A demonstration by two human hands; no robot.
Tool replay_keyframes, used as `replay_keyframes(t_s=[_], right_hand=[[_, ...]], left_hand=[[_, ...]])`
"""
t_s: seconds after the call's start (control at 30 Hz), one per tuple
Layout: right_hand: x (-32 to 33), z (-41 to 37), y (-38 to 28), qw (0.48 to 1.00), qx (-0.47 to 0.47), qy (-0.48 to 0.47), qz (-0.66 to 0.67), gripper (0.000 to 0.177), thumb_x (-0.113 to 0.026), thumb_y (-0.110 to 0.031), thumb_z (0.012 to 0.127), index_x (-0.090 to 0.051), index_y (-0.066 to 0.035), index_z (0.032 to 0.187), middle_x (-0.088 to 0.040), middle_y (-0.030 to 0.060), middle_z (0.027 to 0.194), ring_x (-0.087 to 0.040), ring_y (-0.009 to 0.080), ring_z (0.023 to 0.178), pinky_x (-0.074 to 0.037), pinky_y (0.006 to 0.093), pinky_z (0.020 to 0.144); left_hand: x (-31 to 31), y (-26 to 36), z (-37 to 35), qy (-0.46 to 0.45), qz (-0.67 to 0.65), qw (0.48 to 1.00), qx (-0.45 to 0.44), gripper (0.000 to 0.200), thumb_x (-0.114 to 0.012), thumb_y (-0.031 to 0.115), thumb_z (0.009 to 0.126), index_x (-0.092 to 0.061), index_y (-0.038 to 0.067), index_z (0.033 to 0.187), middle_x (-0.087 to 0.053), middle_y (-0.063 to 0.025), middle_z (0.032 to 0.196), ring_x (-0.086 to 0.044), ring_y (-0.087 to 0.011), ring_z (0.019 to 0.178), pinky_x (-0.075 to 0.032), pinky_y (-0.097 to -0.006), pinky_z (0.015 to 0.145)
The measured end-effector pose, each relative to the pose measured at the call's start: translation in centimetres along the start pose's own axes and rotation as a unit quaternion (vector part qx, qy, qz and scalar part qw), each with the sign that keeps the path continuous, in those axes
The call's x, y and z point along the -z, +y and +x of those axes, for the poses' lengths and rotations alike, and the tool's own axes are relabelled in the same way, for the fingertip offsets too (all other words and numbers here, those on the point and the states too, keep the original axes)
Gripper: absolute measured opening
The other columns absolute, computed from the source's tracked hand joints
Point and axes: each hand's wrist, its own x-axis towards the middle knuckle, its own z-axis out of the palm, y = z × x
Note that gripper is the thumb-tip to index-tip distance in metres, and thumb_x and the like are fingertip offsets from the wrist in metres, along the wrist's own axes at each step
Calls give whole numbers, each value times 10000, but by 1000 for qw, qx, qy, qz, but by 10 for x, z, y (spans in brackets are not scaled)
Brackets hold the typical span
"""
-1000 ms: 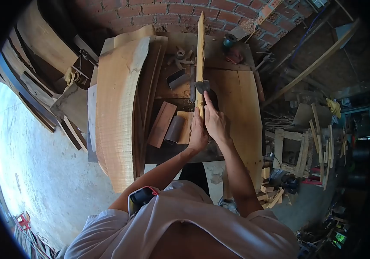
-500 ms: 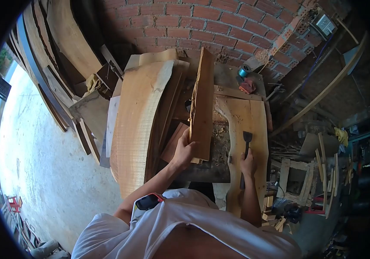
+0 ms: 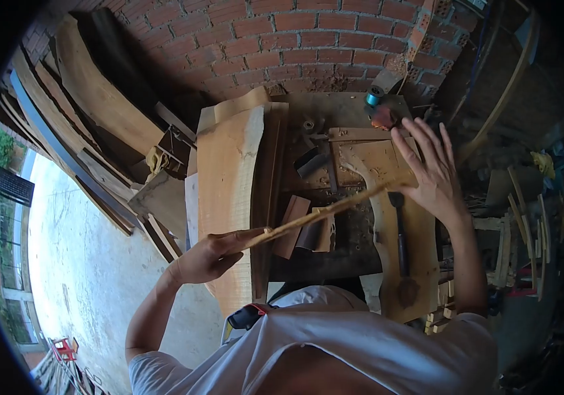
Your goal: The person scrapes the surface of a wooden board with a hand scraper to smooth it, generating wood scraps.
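Note:
A narrow wooden board [image 3: 325, 214] is held up edge-on in front of me, its rough edge towards my face. My left hand [image 3: 219, 253] is closed on its left end. At the far end my right hand [image 3: 432, 181] has its fingers spread, with the thumb side right at the board's tip. Below that hand, a dark tool with a flat wide blade and a long handle [image 3: 400, 240] lies on a pale wavy-edged plank [image 3: 420, 253]. Under the held board are a reddish wood piece [image 3: 290, 227] and other short offcuts.
A stack of wide slabs [image 3: 226, 191] covers the left of the workbench [image 3: 354, 257]. At the back stand a blue spool [image 3: 374, 97] and a reddish item [image 3: 383, 120]. Tall boards [image 3: 101, 85] lean at the left, and a brick wall [image 3: 282, 43] closes off the back.
The board has swung from upright lengthwise to crosswise and edge-on, with my left hand now further left. My right hand has let go of the dark tool and risen to the board's right end.

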Motion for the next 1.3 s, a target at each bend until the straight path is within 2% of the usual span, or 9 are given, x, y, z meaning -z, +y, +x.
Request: replay_keyframes(t_s=[0.1, 0.17, 0.23, 0.3, 0.4, 0.6, 0.67, 0.83, 1.3], right_hand=[[-15, -58, 1, 923, -106, -329, 169, 513, -854, -220, 634, -693, -126, 1112, -692, 95, 999, -683, 263, 943, -527, 422, 862], [-15, -95, -20, 964, -43, -208, 159, 233, -771, -273, 752, -727, -84, 883, -694, 86, 795, -694, 286, 691, -532, 395, 605], [-12, -111, -46, 953, -115, -205, 192, 233, -747, -274, 780, -717, -71, 890, -686, 104, 788, -684, 306, 712, -529, 418, 626], [-17, -115, -59, 934, -200, -194, 226, 236, -723, -275, 808, -707, -57, 898, -678, 122, 782, -675, 326, 733, -527, 441, 647], [-59, -131, -76, 896, -320, -167, 259, 270, -704, -271, 824, -684, -4, 865, -672, 196, 818, -669, 376, 763, -518, 467, 679], [-151, -117, -91, 855, -432, -79, 277, 364, -680, -314, 848, -643, 41, 779, -656, 262, 792, -663, 426, 769, -515, 463, 670], [-144, -99, -101, 820, -472, -180, 268, 348, -686, -258, 875, -630, 84, 851, -638, 275, 765, -666, 392, 746, -485, 437, 653], [-197, -115, -122, 784, -486, -156, 354, 317, -683, -215, 856, -636, 98, 857, -628, 275, 718, -680, 348, 697, -482, 422, 631], [-200, -130, -141, 844, -456, -167, 229, 417, -608, -358, 862, -664, 44, 769, -659, 284, 786, -666, 443, 768, -534, 488, 709]], left_hand=[[16, 6, 15, -44, 98, 984, -140, 532, -588, -34, 881, -483, 60, 1394, -649, -174, 1181, -657, -314, 1006, -517, -373, 914], [36, 7, 39, -75, 171, 976, -113, 491, -628, 21, 867, -557, 131, 1340, -641, -141, 1229, -668, -310, 1014, -487, -408, 1012], [51, -9, 75, 92, 341, 917, -183, 430, -668, 118, 859, -608, 174, 1280, -559, -43, 1377, -572, -253, 1213, -375, -520, 1100], [52, -10, 114, 285, 201, 923, -165, 473, -638, 39, 865, -578, 159, 1319, -487, -62, 1449, -498, -310, 1292, -431, -425, 1069], [28, -23, 161, 356, 83, 912, -187, 518, -600, -40, 842, -544, 102, 1337, -496, -126, 1429, -528, -354, 1244, -469, -413, 1020], [-82, -37, 170, 123, -14, 979, -163, 496, -585, -46, 823, -561, 70, 1305, -551, -156, 1356, -552, -370, 1199, -481, -390, 999], [-106, -43, 158, 125, -20, 983, -133, 477, -581, -37, 833, -567, 70, 1297, -570, -154, 1331, -589, -366, 1145, -493, -401, 974], [-149, -67, 133, 109, -134, 984, -48, 372, -576, -32, 871, -616, 23, 1236, -618, -159, 1275, -599, -326, 1168, -484, -364, 979], [-202, -87, 121, 104, -193, 976, 7, 358, -549, 50, 900, -592, 89, 1253, -652, -193, 1130, -676, -345, 983, -539, -383, 832]])
